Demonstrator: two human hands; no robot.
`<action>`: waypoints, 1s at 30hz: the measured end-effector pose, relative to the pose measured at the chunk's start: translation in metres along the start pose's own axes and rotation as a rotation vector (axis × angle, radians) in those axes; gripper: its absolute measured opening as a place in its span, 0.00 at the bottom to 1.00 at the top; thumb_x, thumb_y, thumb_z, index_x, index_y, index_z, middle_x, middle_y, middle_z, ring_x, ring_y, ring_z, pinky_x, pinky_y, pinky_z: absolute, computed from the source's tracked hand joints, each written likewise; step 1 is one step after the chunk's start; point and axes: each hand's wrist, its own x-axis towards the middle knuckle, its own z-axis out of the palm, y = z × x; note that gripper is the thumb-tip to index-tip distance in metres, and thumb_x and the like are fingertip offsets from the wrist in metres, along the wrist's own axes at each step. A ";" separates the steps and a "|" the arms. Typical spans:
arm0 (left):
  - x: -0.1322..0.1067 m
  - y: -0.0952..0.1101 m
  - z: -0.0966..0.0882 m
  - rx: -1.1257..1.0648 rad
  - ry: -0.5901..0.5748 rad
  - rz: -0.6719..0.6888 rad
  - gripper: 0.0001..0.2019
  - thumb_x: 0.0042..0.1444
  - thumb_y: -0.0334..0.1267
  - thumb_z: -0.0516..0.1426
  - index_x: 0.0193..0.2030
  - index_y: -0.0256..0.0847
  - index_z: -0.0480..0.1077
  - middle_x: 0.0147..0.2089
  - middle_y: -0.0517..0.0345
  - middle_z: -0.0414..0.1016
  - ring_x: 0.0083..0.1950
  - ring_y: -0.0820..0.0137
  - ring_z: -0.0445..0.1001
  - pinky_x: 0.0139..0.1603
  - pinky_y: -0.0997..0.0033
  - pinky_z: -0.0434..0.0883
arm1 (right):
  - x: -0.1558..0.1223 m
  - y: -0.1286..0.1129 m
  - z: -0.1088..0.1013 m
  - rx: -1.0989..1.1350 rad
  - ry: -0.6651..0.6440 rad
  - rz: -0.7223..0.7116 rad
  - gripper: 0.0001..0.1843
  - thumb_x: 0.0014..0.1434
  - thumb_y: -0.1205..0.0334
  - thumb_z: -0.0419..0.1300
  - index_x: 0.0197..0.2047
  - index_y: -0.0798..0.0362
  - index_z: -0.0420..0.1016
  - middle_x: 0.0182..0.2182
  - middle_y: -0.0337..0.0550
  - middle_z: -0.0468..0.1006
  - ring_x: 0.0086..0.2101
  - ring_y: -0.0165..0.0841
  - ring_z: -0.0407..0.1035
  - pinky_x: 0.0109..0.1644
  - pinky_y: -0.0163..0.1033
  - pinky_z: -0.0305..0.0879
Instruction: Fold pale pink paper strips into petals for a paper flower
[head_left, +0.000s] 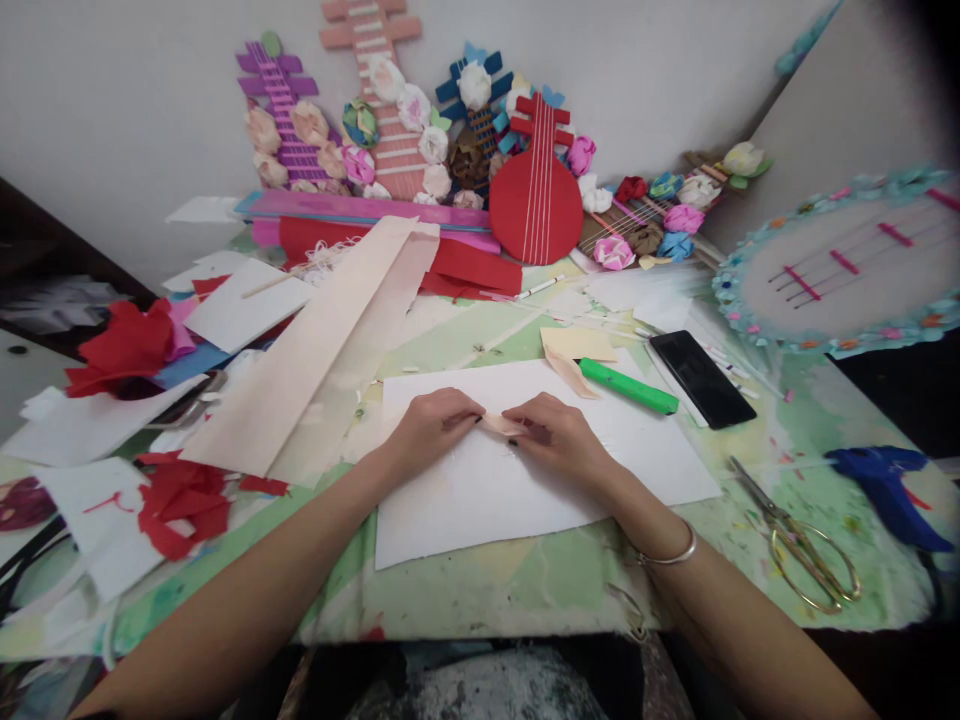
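My left hand [431,428] and my right hand [559,440] meet over a white sheet [517,500] on the table. Between their fingertips they pinch a small pale pink strip of paper [501,424], which lies flat just above the sheet. Both hands have their fingers curled on it. A silver bangle [671,555] circles my right wrist. A green marker [628,387] lies just behind my right hand, beside a cream paper scrap [574,350].
A black phone [701,378] lies right of the marker. Gold scissors [799,540] and a blue glue gun [889,490] are at the right. Long cream paper strips [315,355] and red paper scraps [176,500] cover the left. Paper instruments with flowers [536,185] line the wall.
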 end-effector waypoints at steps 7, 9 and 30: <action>0.002 -0.001 -0.002 -0.015 -0.034 -0.020 0.09 0.57 0.30 0.55 0.41 0.42 0.76 0.36 0.55 0.78 0.39 0.68 0.73 0.40 0.67 0.72 | -0.001 0.006 0.001 -0.008 0.093 0.136 0.12 0.53 0.72 0.59 0.41 0.52 0.77 0.30 0.42 0.76 0.29 0.31 0.66 0.33 0.36 0.62; 0.002 0.000 0.000 -0.012 -0.047 -0.001 0.10 0.57 0.30 0.54 0.41 0.42 0.76 0.35 0.56 0.79 0.39 0.67 0.71 0.40 0.66 0.71 | -0.001 0.005 0.001 -0.017 0.083 0.145 0.13 0.52 0.72 0.61 0.42 0.52 0.77 0.29 0.41 0.76 0.29 0.31 0.66 0.33 0.36 0.61; 0.000 0.002 -0.001 -0.019 -0.035 -0.125 0.07 0.53 0.28 0.57 0.35 0.42 0.75 0.32 0.60 0.78 0.29 0.74 0.71 0.32 0.74 0.68 | 0.000 0.001 0.003 -0.020 0.083 0.175 0.04 0.53 0.70 0.61 0.30 0.52 0.71 0.24 0.37 0.68 0.27 0.30 0.62 0.31 0.35 0.56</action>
